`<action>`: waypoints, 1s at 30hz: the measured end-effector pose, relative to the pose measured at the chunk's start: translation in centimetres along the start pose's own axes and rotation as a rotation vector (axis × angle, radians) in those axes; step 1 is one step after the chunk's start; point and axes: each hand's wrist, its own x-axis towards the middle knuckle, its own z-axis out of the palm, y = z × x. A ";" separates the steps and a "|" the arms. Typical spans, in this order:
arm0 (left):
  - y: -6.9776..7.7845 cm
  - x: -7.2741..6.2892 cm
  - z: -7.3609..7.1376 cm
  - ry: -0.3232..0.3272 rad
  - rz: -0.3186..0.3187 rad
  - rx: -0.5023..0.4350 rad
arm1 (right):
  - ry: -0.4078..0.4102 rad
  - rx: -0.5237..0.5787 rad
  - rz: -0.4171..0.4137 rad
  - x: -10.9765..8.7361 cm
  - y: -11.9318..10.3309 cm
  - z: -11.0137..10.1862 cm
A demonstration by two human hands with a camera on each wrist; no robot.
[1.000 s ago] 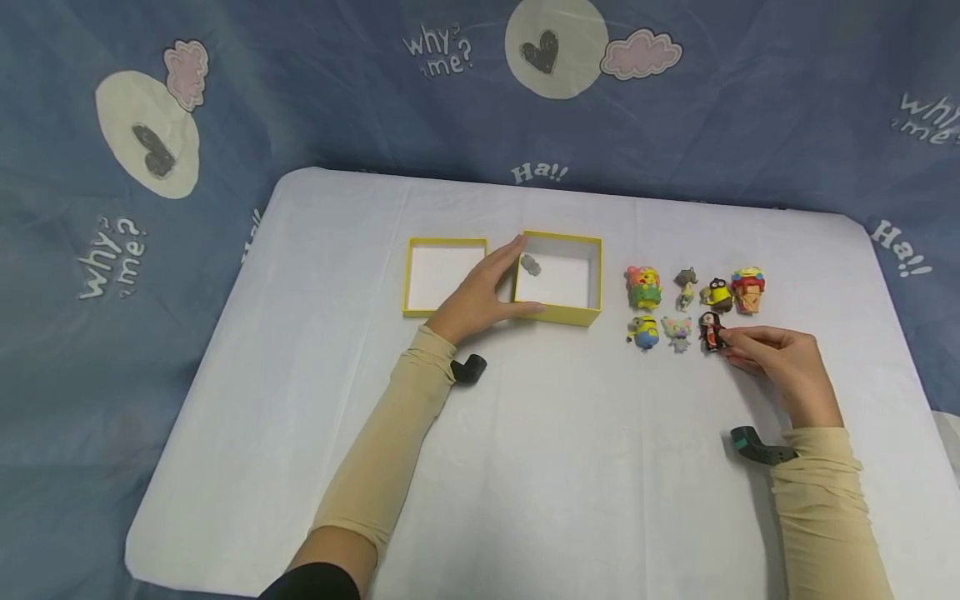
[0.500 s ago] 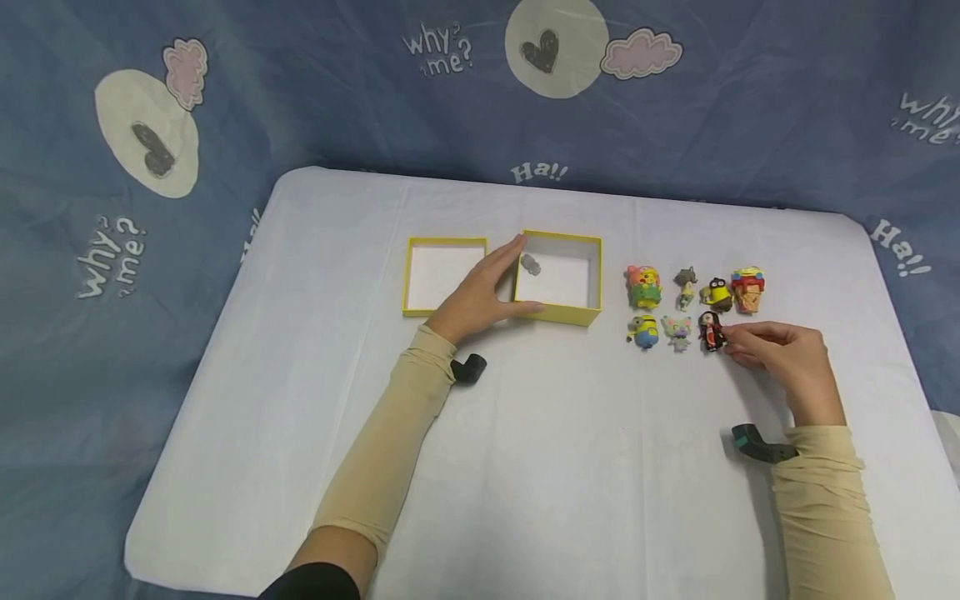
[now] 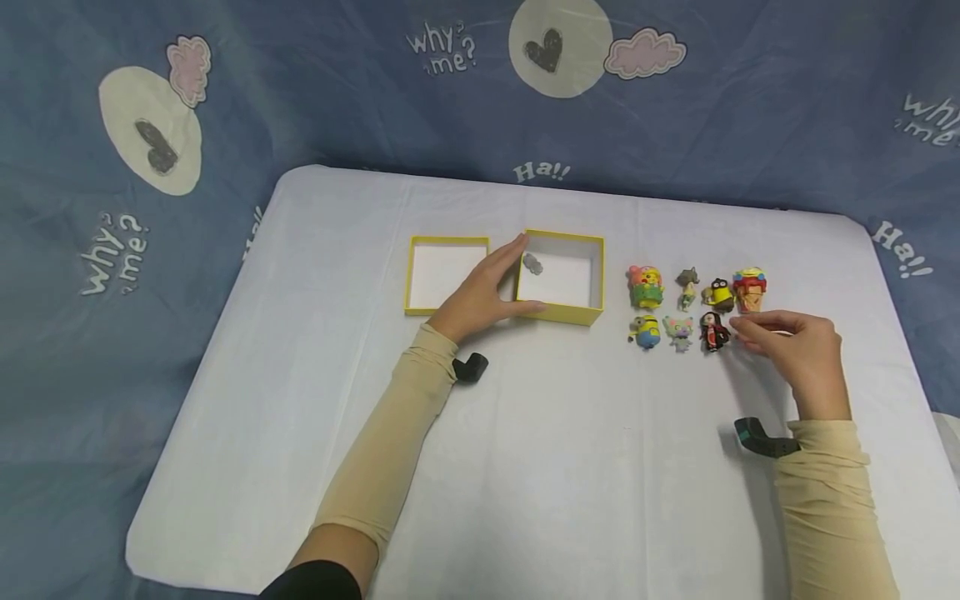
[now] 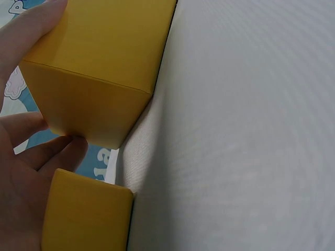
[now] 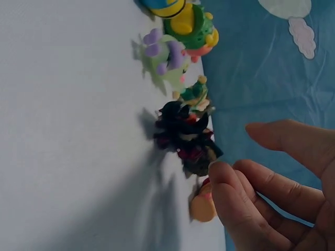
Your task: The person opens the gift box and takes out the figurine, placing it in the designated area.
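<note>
My left hand (image 3: 474,302) grips the left end of a yellow box (image 3: 574,315), thumb at the near side and fingers at the far corner. In the left wrist view, thumb and fingertips touch the box's yellow walls (image 4: 110,44). A small grey cloud-shaped piece (image 3: 532,263) lies inside it. My right hand (image 3: 808,354) hovers just right of a black-haired doll figurine in dark and red clothes (image 3: 714,332). The right wrist view shows a gap between thumb and fingers with nothing held, beside the dark figurine (image 5: 183,125).
The box's shallow yellow lid (image 3: 409,279) lies to its left. Figurines stand in two rows: a pink-and-green one (image 3: 646,287), a grey-haired one (image 3: 687,288), a yellow-black one (image 3: 719,296), an ice-cream-cone one (image 3: 750,290), a yellow-blue one (image 3: 645,332) and a grey-pink one (image 3: 679,333).
My right hand has let go of the black-haired figurine and drawn slightly away, rightward and up in the head view. The left hand stays on the box.
</note>
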 end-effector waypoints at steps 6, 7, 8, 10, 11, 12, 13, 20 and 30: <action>0.0 0.0 0.0 0.000 0.001 -0.004 | 0.027 0.003 -0.074 0.1 -1.2 0.4; 0.0 0.0 0.0 0.000 0.001 -0.003 | 0.027 0.002 -0.087 0.1 -1.5 0.5; 0.0 0.0 0.0 -0.001 0.002 -0.005 | 0.025 0.007 -0.100 0.1 -1.7 0.6; 0.0 0.1 0.0 -0.003 0.001 -0.005 | 0.022 -0.002 -0.120 0.2 -2.3 0.8; 0.0 0.1 0.0 -0.002 0.003 -0.005 | 0.016 -0.010 -0.131 0.3 -2.5 1.0; 0.0 0.1 0.0 -0.003 0.004 -0.004 | 0.013 -0.019 -0.141 0.3 -2.7 1.1; 0.0 0.1 -0.1 -0.004 0.005 -0.002 | 0.009 -0.023 -0.151 0.3 -3.0 1.2; 0.0 0.1 0.0 -0.013 0.008 0.002 | -0.031 0.005 -0.217 0.1 -4.6 2.1; 0.0 0.1 -0.1 -0.017 -0.006 -0.002 | -0.049 -0.084 -0.286 -0.1 -6.9 3.9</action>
